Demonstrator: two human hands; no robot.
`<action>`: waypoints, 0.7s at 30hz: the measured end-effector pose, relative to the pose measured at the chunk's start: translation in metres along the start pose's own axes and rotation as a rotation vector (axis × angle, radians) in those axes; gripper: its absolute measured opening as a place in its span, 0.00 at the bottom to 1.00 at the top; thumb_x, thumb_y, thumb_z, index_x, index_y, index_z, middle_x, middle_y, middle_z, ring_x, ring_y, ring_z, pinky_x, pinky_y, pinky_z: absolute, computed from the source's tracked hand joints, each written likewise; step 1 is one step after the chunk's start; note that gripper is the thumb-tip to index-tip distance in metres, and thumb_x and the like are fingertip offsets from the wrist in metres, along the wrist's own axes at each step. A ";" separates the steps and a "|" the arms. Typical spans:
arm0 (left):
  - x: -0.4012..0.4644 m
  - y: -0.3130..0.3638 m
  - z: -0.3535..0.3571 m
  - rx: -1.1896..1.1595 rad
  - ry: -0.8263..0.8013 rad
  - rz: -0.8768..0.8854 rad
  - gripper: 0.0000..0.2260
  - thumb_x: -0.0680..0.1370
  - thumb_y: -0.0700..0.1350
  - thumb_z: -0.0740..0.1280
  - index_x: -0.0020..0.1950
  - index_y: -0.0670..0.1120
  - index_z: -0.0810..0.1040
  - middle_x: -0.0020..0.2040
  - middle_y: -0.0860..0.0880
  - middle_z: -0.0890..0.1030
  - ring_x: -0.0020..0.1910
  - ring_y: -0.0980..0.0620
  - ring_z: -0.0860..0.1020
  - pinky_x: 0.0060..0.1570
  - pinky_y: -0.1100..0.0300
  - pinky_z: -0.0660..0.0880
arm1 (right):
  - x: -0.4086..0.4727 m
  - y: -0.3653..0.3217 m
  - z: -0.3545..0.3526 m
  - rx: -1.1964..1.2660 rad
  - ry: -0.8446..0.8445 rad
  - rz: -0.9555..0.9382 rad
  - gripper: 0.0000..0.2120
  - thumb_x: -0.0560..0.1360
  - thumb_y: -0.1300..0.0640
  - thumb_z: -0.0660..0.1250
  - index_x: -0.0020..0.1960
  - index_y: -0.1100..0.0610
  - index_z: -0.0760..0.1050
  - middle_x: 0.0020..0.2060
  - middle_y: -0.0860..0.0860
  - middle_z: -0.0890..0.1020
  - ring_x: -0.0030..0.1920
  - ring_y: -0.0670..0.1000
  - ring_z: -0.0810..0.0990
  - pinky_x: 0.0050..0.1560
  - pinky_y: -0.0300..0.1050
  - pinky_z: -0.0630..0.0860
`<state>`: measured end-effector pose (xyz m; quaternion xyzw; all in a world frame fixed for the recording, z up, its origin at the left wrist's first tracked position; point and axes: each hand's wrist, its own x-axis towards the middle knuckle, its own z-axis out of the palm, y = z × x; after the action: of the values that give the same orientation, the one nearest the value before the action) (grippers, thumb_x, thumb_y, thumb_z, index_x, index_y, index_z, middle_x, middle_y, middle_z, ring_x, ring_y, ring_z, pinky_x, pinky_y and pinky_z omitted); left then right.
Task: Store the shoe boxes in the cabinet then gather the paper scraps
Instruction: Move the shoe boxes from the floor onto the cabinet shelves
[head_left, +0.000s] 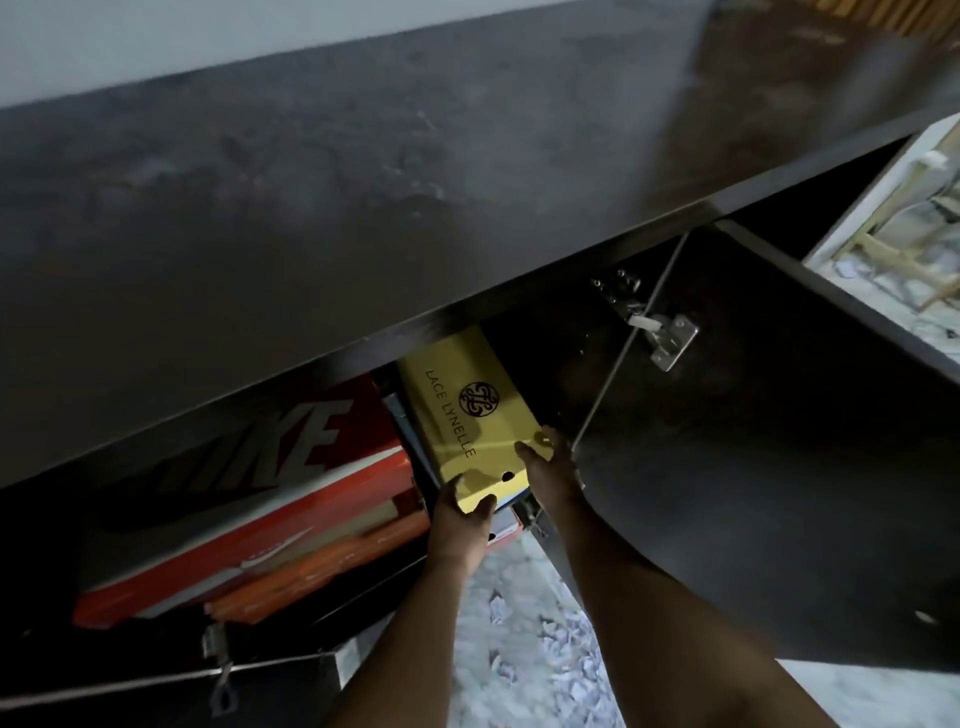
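Note:
A yellow shoe box (460, 410) printed "LACE LYNELLE" lies partly inside the dark cabinet (363, 218), its far end under the cabinet top. My left hand (460, 530) grips the box's near left corner. My right hand (545, 467) holds its near right corner, thumb on the lid. The yellow box rests on other boxes, one blue (410, 441). To the left, a big red shoe box (260, 499) with grey lettering sits in the cabinet above an orange one (322, 571). Torn paper scraps (540, 654) litter the floor below my arms.
The cabinet's right door (769, 467) stands open beside my right arm, its metal hinge (660, 332) showing. The left door (171, 691) is open at the lower left. A pale patterned floor (498, 582) lies underneath. A light-coloured frame (893, 218) is at the far right.

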<state>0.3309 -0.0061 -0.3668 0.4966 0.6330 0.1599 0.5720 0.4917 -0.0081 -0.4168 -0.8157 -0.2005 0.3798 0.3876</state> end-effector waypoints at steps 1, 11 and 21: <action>-0.005 -0.001 -0.003 0.048 -0.006 -0.009 0.24 0.79 0.44 0.71 0.74 0.46 0.70 0.70 0.44 0.75 0.65 0.45 0.76 0.58 0.61 0.73 | -0.023 -0.015 -0.006 0.002 0.016 0.006 0.28 0.70 0.36 0.69 0.68 0.43 0.72 0.65 0.47 0.78 0.66 0.57 0.77 0.67 0.57 0.73; -0.116 -0.003 -0.006 0.460 -0.303 0.094 0.21 0.79 0.51 0.69 0.70 0.45 0.73 0.71 0.44 0.75 0.63 0.46 0.77 0.55 0.59 0.71 | -0.182 0.036 -0.089 -0.050 -0.074 0.164 0.27 0.81 0.45 0.65 0.74 0.59 0.68 0.69 0.59 0.76 0.68 0.61 0.75 0.70 0.51 0.72; -0.314 -0.030 0.049 0.942 -0.650 0.423 0.24 0.76 0.55 0.66 0.71 0.49 0.72 0.67 0.47 0.78 0.62 0.50 0.78 0.58 0.60 0.74 | -0.379 0.138 -0.242 -0.148 0.180 0.264 0.35 0.81 0.41 0.64 0.78 0.62 0.62 0.76 0.60 0.69 0.74 0.60 0.70 0.72 0.51 0.69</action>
<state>0.3143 -0.2924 -0.2272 0.8345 0.3163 -0.1870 0.4106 0.4444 -0.4449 -0.2494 -0.8920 -0.0833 0.3369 0.2896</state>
